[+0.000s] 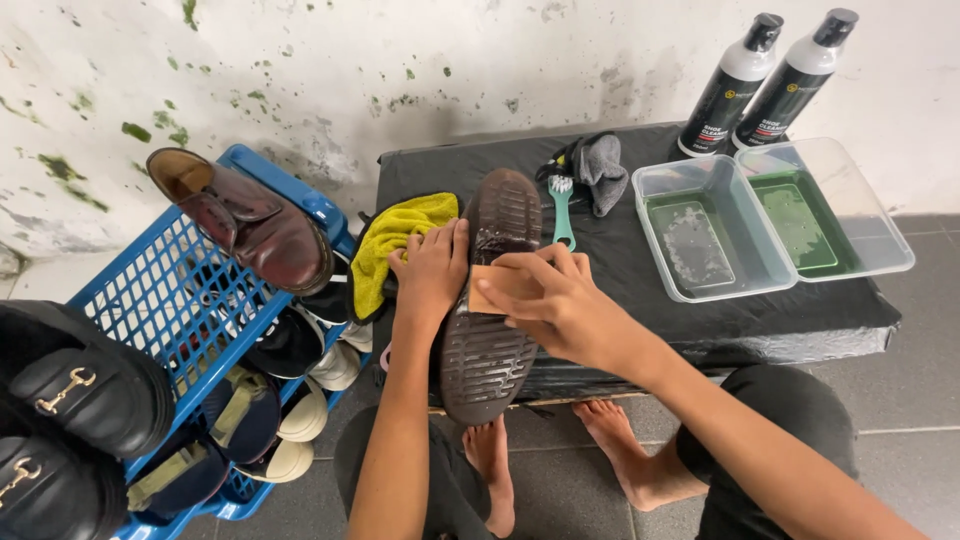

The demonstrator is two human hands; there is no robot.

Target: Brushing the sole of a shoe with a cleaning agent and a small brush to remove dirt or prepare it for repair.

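A dark brown shoe [490,350] is turned sole-up in front of me, its ridged sole facing the camera. My left hand [432,272] grips the shoe's left edge near the heel. My right hand [553,300] presses a small tan sponge block [487,292] against the middle of the sole. A yellow cloth [398,240] lies just left of my left hand. A teal-handled brush [562,208] lies on the black-covered table [700,300] right beside the heel.
Two clear tubs [700,240] [835,215] holding liquid stand on the table's right, two black-and-white bottles [730,85] [795,80] behind them. A grey cloth [603,170] lies by the brush. A blue crate [190,330] with several shoes stands at left. My bare feet [620,450] rest on grey tiles.
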